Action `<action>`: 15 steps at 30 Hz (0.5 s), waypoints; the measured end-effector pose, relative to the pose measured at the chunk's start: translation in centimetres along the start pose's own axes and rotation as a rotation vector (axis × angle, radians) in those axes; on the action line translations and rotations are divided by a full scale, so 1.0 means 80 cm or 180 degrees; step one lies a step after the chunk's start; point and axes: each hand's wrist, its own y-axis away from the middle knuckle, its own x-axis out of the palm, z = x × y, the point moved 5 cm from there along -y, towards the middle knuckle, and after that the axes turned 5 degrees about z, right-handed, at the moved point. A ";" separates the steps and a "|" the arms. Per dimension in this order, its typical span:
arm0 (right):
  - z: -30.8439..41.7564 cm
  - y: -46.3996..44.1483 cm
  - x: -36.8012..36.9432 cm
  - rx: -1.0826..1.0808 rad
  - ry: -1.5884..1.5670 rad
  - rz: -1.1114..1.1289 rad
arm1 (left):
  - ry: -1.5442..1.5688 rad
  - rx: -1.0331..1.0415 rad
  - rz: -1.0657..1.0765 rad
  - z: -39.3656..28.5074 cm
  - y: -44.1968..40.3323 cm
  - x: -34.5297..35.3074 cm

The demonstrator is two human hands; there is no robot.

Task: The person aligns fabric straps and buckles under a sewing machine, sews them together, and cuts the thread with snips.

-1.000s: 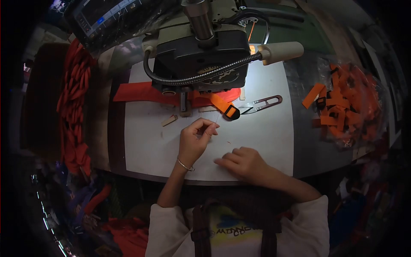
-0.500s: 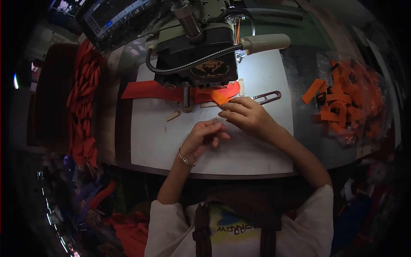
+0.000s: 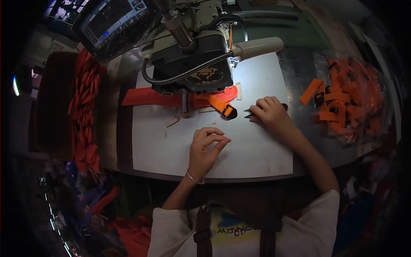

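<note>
A thin thread (image 3: 226, 126) runs down from the orange strap (image 3: 217, 103) to the pinched fingertips of my left hand (image 3: 207, 150). My right hand (image 3: 272, 115) is closed around the thread snips (image 3: 247, 114), whose dark blades point left toward the strap's black buckle (image 3: 230, 112). The strap lies over a long red fabric piece (image 3: 150, 97), part of which is hidden beneath the sewing machine head (image 3: 190, 64).
Orange straps with buckles (image 3: 342, 103) lie in clear plastic at the right. Red fabric pieces (image 3: 85, 107) hang in a bundle at the left. A small pale block (image 3: 173, 121) rests on the white work surface (image 3: 171, 156). A screen (image 3: 113, 21) stands at the back left.
My right hand has moved from the buckle to the right and taken hold of the snips. My left hand has shifted slightly down, its fingers now pinched on the thread.
</note>
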 end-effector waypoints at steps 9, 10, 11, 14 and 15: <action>0.033 0.033 -0.023 0.2336 -0.3007 0.1216 | -0.0598 0.0460 -0.0315 -0.021 0.009 -0.003; 0.044 0.033 -0.016 0.2207 -0.3343 0.1508 | -0.0603 0.0457 -0.0288 -0.020 0.010 -0.001; 0.055 0.032 -0.011 0.2060 -0.3672 0.1790 | -0.0581 0.0398 -0.0212 -0.018 0.010 0.001; 0.071 0.027 -0.009 0.1699 -0.3906 0.1895 | -0.0520 0.0223 -0.0037 -0.013 0.011 0.003; 0.072 0.024 -0.008 0.1686 -0.3911 0.1890 | -0.0532 0.0225 -0.0042 -0.012 0.012 0.002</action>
